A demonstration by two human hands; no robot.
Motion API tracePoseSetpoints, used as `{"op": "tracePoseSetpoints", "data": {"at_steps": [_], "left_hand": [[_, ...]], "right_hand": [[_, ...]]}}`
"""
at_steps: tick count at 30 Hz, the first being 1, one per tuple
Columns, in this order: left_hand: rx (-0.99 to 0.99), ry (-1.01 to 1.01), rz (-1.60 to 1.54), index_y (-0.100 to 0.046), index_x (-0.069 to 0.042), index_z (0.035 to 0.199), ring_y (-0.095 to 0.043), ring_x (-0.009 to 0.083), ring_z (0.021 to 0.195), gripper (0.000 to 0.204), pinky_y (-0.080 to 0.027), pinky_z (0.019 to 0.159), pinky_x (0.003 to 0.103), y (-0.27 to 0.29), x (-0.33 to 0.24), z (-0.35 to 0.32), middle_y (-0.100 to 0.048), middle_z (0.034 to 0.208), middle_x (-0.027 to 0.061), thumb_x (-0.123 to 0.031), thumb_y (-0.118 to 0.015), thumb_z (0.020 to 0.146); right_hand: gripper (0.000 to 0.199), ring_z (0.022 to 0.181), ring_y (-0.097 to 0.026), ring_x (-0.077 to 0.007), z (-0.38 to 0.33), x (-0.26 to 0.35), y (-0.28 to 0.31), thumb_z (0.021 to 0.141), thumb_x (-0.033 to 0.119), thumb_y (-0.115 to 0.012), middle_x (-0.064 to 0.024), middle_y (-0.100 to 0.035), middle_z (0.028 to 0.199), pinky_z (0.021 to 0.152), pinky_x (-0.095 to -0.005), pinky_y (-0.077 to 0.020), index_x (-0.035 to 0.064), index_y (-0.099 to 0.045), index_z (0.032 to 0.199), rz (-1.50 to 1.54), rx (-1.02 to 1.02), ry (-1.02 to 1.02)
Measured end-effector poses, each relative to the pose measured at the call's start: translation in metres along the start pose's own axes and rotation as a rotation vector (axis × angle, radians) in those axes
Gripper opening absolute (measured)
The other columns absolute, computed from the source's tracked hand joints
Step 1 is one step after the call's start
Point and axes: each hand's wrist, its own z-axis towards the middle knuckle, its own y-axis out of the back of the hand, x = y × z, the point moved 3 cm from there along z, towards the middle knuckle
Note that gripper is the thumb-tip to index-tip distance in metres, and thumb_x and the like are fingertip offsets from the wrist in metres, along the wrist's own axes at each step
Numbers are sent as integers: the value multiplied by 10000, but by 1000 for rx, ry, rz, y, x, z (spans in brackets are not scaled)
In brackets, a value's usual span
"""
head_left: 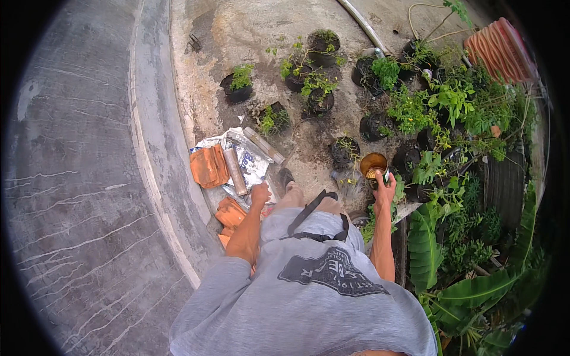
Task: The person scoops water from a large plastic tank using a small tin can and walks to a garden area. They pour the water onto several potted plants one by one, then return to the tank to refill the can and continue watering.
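Note:
In my right hand is an open tin can, its brassy inside facing up. My fingers wrap its near side, and a little liquid seems to show in it. The can is beside several black pots of leafy plants; the closest is a small potted plant. My left hand is curled closed, and whatever its fingers may hold is hidden. Past that hand lie a crumpled white printed sack, a brownish cylinder and a second cylinder.
Orange roof tiles lie beside the sack at left, with more orange pieces nearer me. A concrete kerb runs along the grey pavement. Dense plants and banana leaves crowd the right. A pipe lies at the back.

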Motion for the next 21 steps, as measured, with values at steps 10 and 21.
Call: {"op": "tracePoseSetpoints", "data": {"at_steps": [10,21], "left_hand": [[-111,214,-314,-605,-34,1098,-648,172,533,249,-537,482,308,143,104,-1,-700,790,97,-257,-550,1001],[-196,-130,-404,-704,-40,966,-586,112,663,172,-478,631,247,156,144,-22,-666,785,19,-201,-645,948]], "right_hand": [[973,1283,-488,-321,-9,13,-139,753,500,-841,-156,-448,1432,1012,-536,-382,147,-313,1489,-102,81,-5],[1051,1313,-445,-371,29,31,-258,697,540,-863,-195,-374,1470,1020,-551,-402,144,-316,1502,-274,99,172]]}}
